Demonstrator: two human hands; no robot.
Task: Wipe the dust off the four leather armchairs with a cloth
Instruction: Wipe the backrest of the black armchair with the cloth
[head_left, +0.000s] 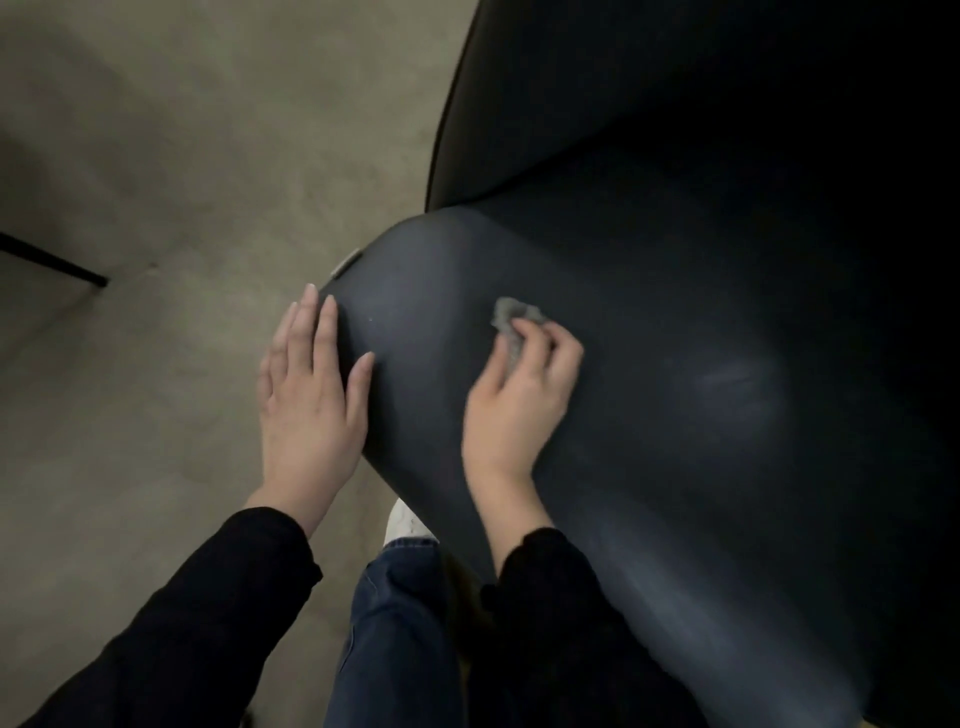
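Note:
A dark leather armchair (675, 322) fills the right half of the head view, its seat cushion below and its backrest rising at the top right. My right hand (519, 395) grips a small crumpled grey cloth (511, 317) and presses it on the seat near the front left corner. My left hand (311, 395) lies flat with straight fingers on the seat's left edge, thumb on the leather.
A grey concrete floor (182, 156) spreads to the left of the chair. A thin black furniture leg (57, 262) crosses the far left. My jeans-clad leg (400, 623) and a white shoe (408, 519) stand against the seat's front edge.

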